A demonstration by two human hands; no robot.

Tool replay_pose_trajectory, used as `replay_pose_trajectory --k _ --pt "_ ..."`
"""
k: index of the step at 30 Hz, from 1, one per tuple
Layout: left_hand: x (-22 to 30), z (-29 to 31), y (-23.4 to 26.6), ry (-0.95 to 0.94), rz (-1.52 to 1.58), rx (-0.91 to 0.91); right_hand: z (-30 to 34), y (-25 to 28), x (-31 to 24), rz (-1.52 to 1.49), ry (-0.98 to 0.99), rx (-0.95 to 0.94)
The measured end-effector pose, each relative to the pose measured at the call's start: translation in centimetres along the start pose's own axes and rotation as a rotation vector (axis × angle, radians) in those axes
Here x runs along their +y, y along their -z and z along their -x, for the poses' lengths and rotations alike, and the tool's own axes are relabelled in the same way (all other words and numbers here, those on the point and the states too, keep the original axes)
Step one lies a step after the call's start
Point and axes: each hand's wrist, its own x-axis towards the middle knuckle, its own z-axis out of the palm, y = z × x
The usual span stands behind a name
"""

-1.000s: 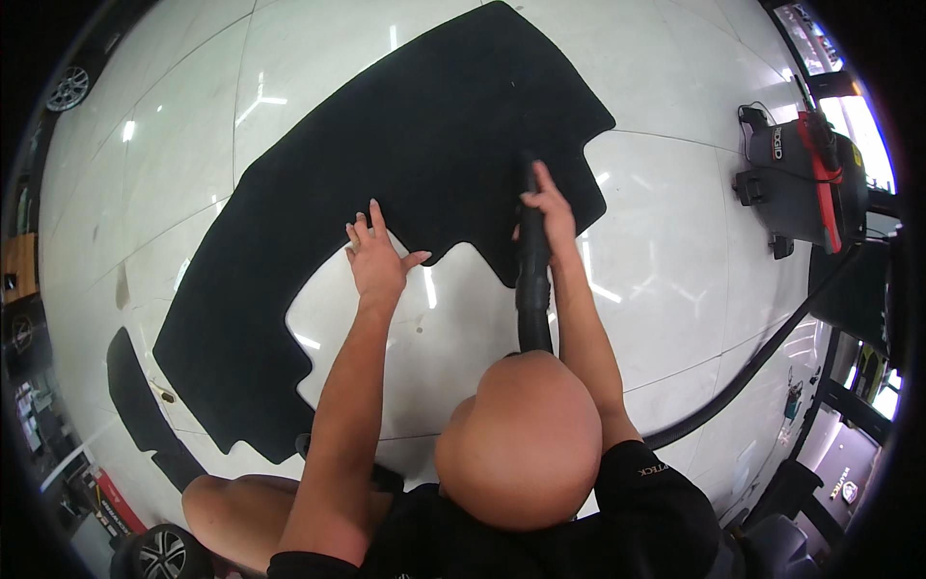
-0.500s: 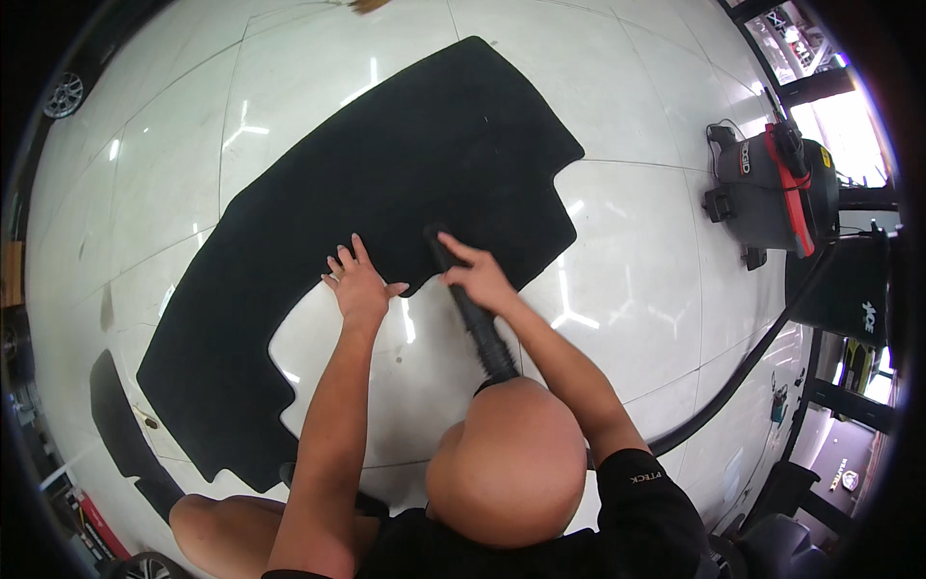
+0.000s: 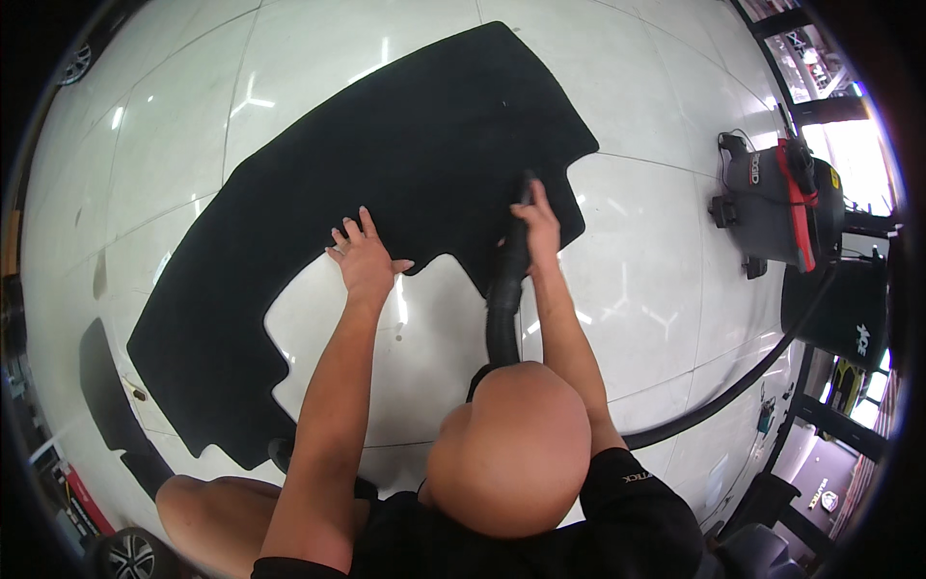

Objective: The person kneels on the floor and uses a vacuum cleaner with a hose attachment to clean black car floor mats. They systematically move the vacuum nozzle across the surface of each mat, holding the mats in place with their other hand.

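Observation:
A large black carpet mat [image 3: 405, 145] with notched edges lies flat on the tiled floor in front of me. My left hand [image 3: 365, 262] presses on its near edge, fingers spread, holding nothing. Farther right, my right hand [image 3: 537, 232] is wrapped round a black vacuum hose wand [image 3: 512, 261]. The wand's tip rests on or just above the right part of the mat; I cannot tell whether it touches. The ribbed hose [image 3: 501, 333] runs back from it and goes out of sight behind my bent knee.
A grey and red shop vacuum [image 3: 776, 203] stands at the right, its long black hose [image 3: 723, 410] curving over the shiny floor [image 3: 656, 280] toward me. A smaller dark mat [image 3: 111, 386] lies at the left. Wheels show at the left rim.
My right hand has moved the wand away from me and to the right over the mat. My left hand stays at the same spot on the mat's edge.

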Motion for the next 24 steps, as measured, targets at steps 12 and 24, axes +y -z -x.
replay_pose_trajectory --k 12,24 --pt "-0.1 -0.4 0.0 -0.004 -0.058 -0.010 -2.4 0.2 -1.3 0.101 0.062 0.050" --pt "0.5 -0.6 0.5 -0.017 -0.151 -0.076 -0.6 0.1 0.0 0.446 0.242 -0.168"
